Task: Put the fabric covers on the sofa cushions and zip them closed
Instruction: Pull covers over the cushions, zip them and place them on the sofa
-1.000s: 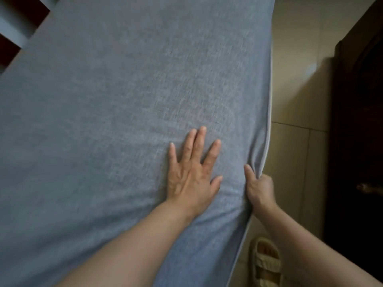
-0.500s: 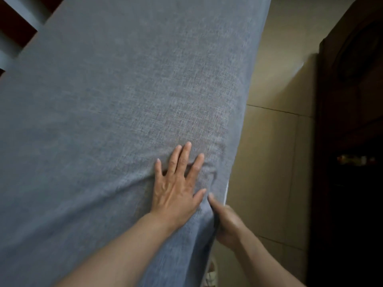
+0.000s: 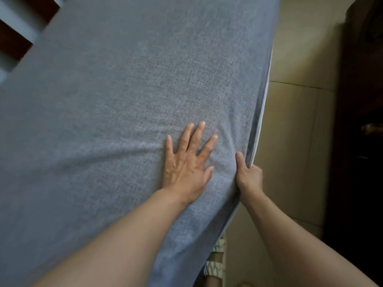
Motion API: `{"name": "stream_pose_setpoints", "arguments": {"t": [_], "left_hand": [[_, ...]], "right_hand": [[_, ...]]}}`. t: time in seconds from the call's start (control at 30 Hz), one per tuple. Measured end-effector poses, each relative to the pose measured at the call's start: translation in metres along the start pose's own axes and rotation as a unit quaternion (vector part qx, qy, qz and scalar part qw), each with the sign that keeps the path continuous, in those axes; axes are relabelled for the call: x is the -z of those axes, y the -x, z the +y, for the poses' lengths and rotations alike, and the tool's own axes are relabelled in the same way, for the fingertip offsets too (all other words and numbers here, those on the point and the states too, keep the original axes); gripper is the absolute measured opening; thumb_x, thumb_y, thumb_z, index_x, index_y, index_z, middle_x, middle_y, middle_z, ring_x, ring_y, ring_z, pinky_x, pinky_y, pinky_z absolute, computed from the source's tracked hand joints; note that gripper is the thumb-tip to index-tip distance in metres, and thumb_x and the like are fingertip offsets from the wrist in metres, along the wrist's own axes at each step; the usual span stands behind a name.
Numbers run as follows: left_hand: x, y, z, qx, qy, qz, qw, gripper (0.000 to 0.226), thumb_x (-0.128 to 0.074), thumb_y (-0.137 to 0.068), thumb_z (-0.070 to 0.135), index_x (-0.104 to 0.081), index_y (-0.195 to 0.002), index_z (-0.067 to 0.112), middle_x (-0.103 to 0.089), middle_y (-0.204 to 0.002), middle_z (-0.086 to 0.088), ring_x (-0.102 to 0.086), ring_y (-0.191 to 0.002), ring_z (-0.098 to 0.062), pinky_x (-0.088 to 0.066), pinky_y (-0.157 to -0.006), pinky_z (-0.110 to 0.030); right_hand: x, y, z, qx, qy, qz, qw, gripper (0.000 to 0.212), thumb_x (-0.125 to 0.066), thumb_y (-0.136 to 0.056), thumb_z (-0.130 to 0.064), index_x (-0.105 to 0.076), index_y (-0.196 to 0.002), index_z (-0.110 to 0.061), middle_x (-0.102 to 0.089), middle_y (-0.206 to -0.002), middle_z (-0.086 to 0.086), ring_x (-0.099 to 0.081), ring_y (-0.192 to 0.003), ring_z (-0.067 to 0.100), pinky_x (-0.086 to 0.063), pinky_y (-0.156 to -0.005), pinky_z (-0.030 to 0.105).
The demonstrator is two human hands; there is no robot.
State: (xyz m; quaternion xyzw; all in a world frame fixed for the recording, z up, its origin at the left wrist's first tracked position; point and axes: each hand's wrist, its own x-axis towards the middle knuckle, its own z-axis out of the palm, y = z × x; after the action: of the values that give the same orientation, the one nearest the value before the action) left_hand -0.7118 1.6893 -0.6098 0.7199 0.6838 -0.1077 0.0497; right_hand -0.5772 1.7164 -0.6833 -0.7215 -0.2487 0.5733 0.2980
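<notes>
My left hand [image 3: 186,170] lies flat, fingers spread wide, on the grey fabric cover [image 3: 128,104] over the cushion. My right hand [image 3: 248,177] fingers pinch the cover's right edge, above the tiled floor [image 3: 290,125].

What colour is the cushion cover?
Blue-grey woven fabric cover, with pale edge piping; head view.
</notes>
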Motion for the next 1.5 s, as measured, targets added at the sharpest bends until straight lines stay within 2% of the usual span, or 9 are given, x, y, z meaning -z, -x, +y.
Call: {"name": "stream_pose_setpoints", "arguments": {"t": [0.2, 0.3, 0.5, 0.8, 1.0, 1.1, 1.27, 1.37, 1.5], "left_hand": [[-0.013, 0.081, -0.014, 0.097, 0.063, 0.046, 0.992, 0.087, -0.07, -0.071, 0.042, -0.028, -0.144, 0.02, -0.018, -0.156, -0.008, -0.014, -0.14, -0.023, -0.019, -0.103, -0.064], [-0.029, 0.124, -0.022, 0.086, 0.037, 0.04, 0.995, 0.081, -0.058, -0.075, 0.049, -0.026, -0.145, 0.025, -0.016, -0.156, -0.008, -0.015, -0.14, -0.027, -0.023, -0.099, -0.068], [-0.043, 0.145, -0.022, 0.063, 0.011, 0.073, 0.995, 0.07, -0.035, -0.079, 0.055, -0.029, -0.144, 0.03, -0.019, -0.156, -0.006, -0.018, -0.141, -0.027, -0.02, -0.104, -0.063], [-0.058, 0.188, -0.037, -0.059, 0.015, 0.063, 0.996, 0.068, -0.047, -0.084, 0.053, -0.028, -0.145, 0.031, -0.008, -0.158, -0.002, -0.002, -0.144, -0.022, -0.01, -0.11, -0.057], [-0.057, 0.267, -0.054, -0.036, 0.026, 0.002, 0.999, 0.075, -0.046, -0.087, 0.054, -0.007, -0.149, 0.035, 0.013, -0.158, -0.001, 0.013, -0.144, -0.022, 0.001, -0.109, -0.058], [-0.06, 0.298, -0.047, -0.007, 0.025, -0.034, 0.999, 0.081, -0.041, -0.089, 0.056, 0.01, -0.147, 0.036, 0.034, -0.151, 0.0, 0.031, -0.138, -0.022, 0.011, -0.108, -0.059], [-0.087, 0.333, -0.033, -0.031, -0.008, 0.022, 0.999, 0.09, -0.067, -0.068, 0.056, -0.028, -0.143, 0.027, -0.014, -0.156, -0.009, -0.012, -0.143, -0.031, -0.008, -0.104, -0.064], [-0.089, 0.332, -0.027, -0.033, -0.034, 0.048, 0.998, 0.079, -0.058, -0.075, 0.058, -0.032, -0.144, 0.028, -0.012, -0.157, -0.008, -0.009, -0.144, -0.03, -0.005, -0.105, -0.062], [-0.096, 0.335, -0.002, -0.045, -0.041, 0.028, 0.998, 0.069, -0.043, -0.087, 0.053, -0.019, -0.148, 0.032, 0.007, -0.158, -0.003, 0.011, -0.144, -0.025, 0.005, -0.109, -0.059]], "right_hand": [[0.043, 0.068, 0.046, -0.162, -0.075, -0.232, 0.956, 0.059, -0.075, -0.065, -0.037, -0.067, -0.107, 0.004, -0.07, -0.101, 0.02, -0.066, -0.098, 0.035, -0.047, -0.097, 0.048], [0.025, 0.109, 0.078, -0.203, -0.117, -0.302, 0.924, 0.045, -0.064, -0.083, -0.023, -0.06, -0.117, 0.005, -0.066, -0.11, 0.024, -0.064, -0.102, 0.036, -0.048, -0.096, 0.046], [-0.013, 0.116, 0.096, -0.127, -0.014, -0.006, 0.992, 0.03, -0.053, -0.095, -0.023, -0.064, -0.105, 0.004, -0.062, -0.087, 0.011, -0.058, -0.081, 0.021, -0.044, -0.064, 0.028], [0.002, 0.11, 0.122, -0.011, 0.124, 0.14, 0.982, 0.044, -0.051, -0.094, -0.036, -0.063, -0.104, 0.005, -0.064, -0.099, 0.021, -0.06, -0.094, 0.035, -0.045, -0.08, 0.037], [0.023, 0.209, 0.176, -0.123, -0.031, -0.13, 0.983, 0.06, -0.067, -0.073, -0.05, -0.066, -0.109, -0.003, -0.071, -0.099, 0.012, -0.067, -0.094, 0.034, -0.05, -0.091, 0.049], [0.004, 0.26, 0.208, -0.166, -0.061, -0.233, 0.956, 0.052, -0.066, -0.075, -0.041, -0.064, -0.112, -0.004, -0.071, -0.102, 0.011, -0.067, -0.094, 0.031, -0.054, -0.081, 0.039], [-0.006, 0.261, 0.228, -0.102, -0.031, -0.087, 0.99, 0.029, -0.059, -0.092, -0.025, -0.065, -0.102, 0.002, -0.071, -0.088, 0.013, -0.068, -0.079, 0.023, -0.057, -0.07, 0.03], [0.011, 0.245, 0.238, -0.017, 0.056, -0.068, 0.996, 0.04, -0.053, -0.094, -0.033, -0.066, -0.106, 0.003, -0.07, -0.1, 0.014, -0.067, -0.089, 0.024, -0.055, -0.084, 0.036], [0.022, 0.225, 0.255, 0.042, 0.119, -0.046, 0.991, 0.046, -0.051, -0.094, -0.038, -0.066, -0.101, 0.004, -0.068, -0.097, 0.014, -0.064, -0.086, 0.023, -0.048, -0.075, 0.027]]}}
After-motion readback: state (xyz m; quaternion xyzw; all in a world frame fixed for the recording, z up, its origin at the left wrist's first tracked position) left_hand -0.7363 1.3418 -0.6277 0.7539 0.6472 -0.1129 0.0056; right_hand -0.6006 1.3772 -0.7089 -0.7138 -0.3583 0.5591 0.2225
